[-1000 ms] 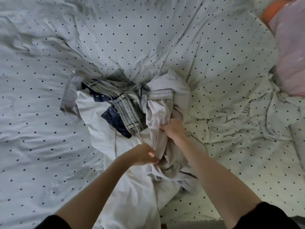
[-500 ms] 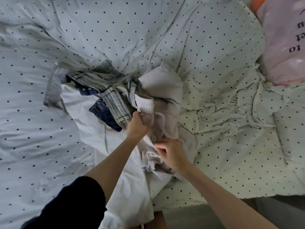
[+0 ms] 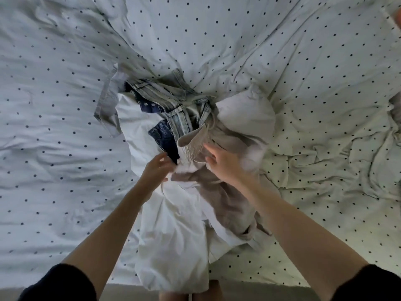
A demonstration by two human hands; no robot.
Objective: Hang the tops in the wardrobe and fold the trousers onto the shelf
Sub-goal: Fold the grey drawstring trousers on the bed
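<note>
My left hand [image 3: 157, 168] is at the near edge of the clothes pile on the bed [image 3: 54, 148], fingers loosely spread, fingertips touching the white fabric just beside the dark blue denim; I cannot tell whether it pinches anything. My right hand [image 3: 223, 165] is a little blurred, fingers fanned wide and holding nothing, resting against the beige trousers [image 3: 219, 198] just below their gathered elastic waistband [image 3: 194, 142], which stands up between my two hands and slightly beyond them. The trousers' legs trail back under my right wrist toward me, crumpled over a white garment [image 3: 173, 242] that runs beneath both forearms and hangs over the near edge of the bed.

Beyond my left hand lie the light-wash jeans [image 3: 173, 105], bunched, with their waistband and belt loops showing, and a darker denim piece [image 3: 162, 135] partly tucked under them, touching the beige waistband. Farther out to the left of that hand a grey cloth [image 3: 107, 105] pokes from under the pile. Beyond my right hand a pale, puffed-up fold of fabric [image 3: 247, 116] sits next to the jeans. The whole heap rests on the polka-dot duvet cover, rumpled to the right of my right hand. Both my sleeves [image 3: 63, 283] are dark and pushed up
</note>
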